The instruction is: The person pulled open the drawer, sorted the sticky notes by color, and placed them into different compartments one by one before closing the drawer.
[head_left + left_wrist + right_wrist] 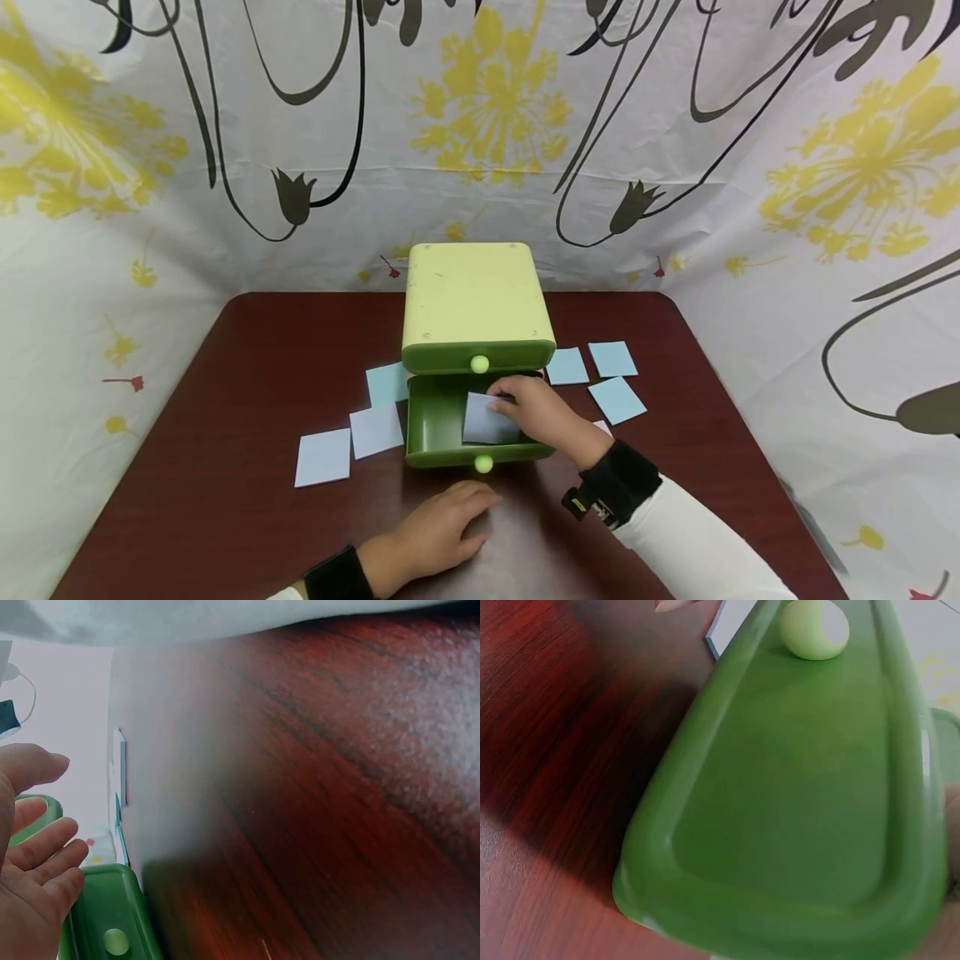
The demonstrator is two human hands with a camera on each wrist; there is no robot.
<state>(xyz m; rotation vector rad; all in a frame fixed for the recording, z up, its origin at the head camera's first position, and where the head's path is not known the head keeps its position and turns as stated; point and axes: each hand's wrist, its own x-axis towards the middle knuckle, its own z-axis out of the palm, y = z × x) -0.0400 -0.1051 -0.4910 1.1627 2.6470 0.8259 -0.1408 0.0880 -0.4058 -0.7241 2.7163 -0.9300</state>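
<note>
A small two-drawer cabinet (476, 292) with a pale yellow top stands on the table, its lower green drawer (438, 417) pulled out and the upper one closed. Inside the lower drawer, my right hand (536, 408) pinches a pale blue-grey square of paper (486, 421) by its right side. In the right wrist view the drawer front (780, 787) hides nearly all of that hand. My left hand (438, 529) rests at the table just in front of the drawer, its fingers relaxed and holding nothing. The left wrist view shows those fingers (49, 851) loosely extended near the green drawer front.
Left of the cabinet lie a light blue square (386, 383) and two pale lavender squares, one nearest the front (322, 458). Several light blue squares (617, 400) lie to its right. A patterned cloth (495, 208) hangs behind the dark red table (225, 417).
</note>
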